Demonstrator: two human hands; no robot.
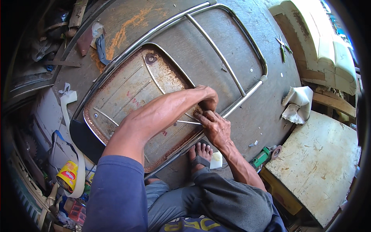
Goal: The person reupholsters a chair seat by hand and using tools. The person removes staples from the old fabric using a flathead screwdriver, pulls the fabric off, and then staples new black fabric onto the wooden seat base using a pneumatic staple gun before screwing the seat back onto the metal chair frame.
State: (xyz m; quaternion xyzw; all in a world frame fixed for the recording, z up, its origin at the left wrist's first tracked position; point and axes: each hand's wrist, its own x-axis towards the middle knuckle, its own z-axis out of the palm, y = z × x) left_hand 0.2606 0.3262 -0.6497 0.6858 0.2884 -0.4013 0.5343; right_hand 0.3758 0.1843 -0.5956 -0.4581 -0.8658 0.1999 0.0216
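A chromed tube chair frame [216, 54] lies flat on the worn grey board, with a rusty metal seat pan [119, 96] set inside its near-left part. My left arm reaches across the pan, and my left hand [209, 99] is bent down with fingers closed at the pan's right corner. Just below it, my right hand [217, 128] is closed in a pinch at that same corner, beside a round rusty fixing spot [197, 113]. Whatever the fingers of either hand grip is covered by the hands themselves. A thin bright rod [154, 79] curves across the pan.
Right of me stand a scuffed pale box [317, 162] and a green angle grinder [262, 156]. Green-handled scissors [284, 48] and a torn white scrap [298, 103] lie farther off, near cream upholstered furniture [328, 50]. A yellow can [68, 176] sits at left. My sandalled foot [201, 152] is beside the frame.
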